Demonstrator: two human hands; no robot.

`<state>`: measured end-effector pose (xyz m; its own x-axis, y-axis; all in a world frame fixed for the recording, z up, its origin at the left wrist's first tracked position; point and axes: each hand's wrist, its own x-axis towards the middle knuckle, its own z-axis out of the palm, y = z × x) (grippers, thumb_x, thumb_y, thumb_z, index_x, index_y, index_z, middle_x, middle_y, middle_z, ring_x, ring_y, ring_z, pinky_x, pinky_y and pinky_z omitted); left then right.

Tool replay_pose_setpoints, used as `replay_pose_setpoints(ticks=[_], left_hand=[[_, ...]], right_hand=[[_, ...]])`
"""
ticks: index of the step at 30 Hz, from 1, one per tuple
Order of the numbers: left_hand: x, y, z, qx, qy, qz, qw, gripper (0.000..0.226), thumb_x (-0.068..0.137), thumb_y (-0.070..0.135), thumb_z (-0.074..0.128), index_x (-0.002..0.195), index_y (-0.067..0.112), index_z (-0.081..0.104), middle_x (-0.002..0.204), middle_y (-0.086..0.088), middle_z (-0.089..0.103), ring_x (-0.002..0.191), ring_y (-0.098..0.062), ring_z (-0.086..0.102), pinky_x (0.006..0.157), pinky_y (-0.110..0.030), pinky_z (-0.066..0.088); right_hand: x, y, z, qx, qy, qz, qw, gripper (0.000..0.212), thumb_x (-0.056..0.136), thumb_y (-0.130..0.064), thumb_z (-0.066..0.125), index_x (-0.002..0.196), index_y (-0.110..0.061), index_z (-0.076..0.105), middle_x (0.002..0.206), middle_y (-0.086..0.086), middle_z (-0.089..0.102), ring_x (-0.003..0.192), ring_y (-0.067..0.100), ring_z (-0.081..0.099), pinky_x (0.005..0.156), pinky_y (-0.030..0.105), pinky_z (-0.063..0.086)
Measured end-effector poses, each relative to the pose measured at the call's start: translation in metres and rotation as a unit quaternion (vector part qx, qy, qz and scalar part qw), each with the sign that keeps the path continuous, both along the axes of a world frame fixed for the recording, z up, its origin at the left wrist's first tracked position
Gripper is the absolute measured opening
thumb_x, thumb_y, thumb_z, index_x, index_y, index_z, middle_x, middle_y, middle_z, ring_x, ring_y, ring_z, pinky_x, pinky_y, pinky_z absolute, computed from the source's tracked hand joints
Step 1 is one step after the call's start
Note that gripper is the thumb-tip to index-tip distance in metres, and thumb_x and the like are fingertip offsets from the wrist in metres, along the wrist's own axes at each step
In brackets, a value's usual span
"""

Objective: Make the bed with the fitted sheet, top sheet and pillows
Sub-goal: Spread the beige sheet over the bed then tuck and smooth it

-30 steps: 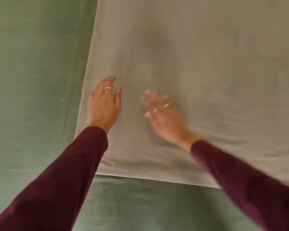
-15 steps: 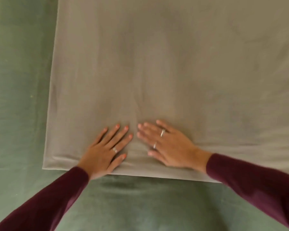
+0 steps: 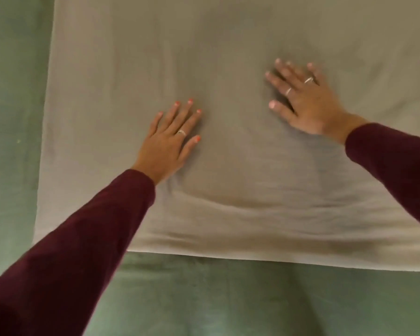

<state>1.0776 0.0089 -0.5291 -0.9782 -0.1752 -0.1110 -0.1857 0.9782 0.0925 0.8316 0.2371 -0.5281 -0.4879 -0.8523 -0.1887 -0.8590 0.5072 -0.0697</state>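
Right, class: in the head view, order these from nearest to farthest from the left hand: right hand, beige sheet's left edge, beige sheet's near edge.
1. right hand, to its right
2. near edge, below
3. left edge, far left

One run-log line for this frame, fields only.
phase: smoothing | left hand: flat on beige sheet | right hand: flat, fingers spread | below: green sheet | wrinkles: near edge
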Motion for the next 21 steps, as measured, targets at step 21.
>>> replay_pose_setpoints(ticks=[21], left_hand=[[-0.099, 0.122, -0.002, 0.045, 0.044, -0.113, 0.992, 0.05, 0.101, 0.04, 0.021, 0.149, 0.026, 0.026, 0.157, -0.001, 0.022, 0.146, -0.022, 0.015, 0.114, -0.043, 0.014]], right_hand=[[-0.066, 0.141, 0.001, -0.029, 0.038, -0.007, 0.999, 0.064, 0.097, -0.057, 0.016, 0.151, -0.025, 0.022, 0.159, 0.007, 0.017, 0.145, 0.024, 0.021, 0.116, 0.045, 0.011]])
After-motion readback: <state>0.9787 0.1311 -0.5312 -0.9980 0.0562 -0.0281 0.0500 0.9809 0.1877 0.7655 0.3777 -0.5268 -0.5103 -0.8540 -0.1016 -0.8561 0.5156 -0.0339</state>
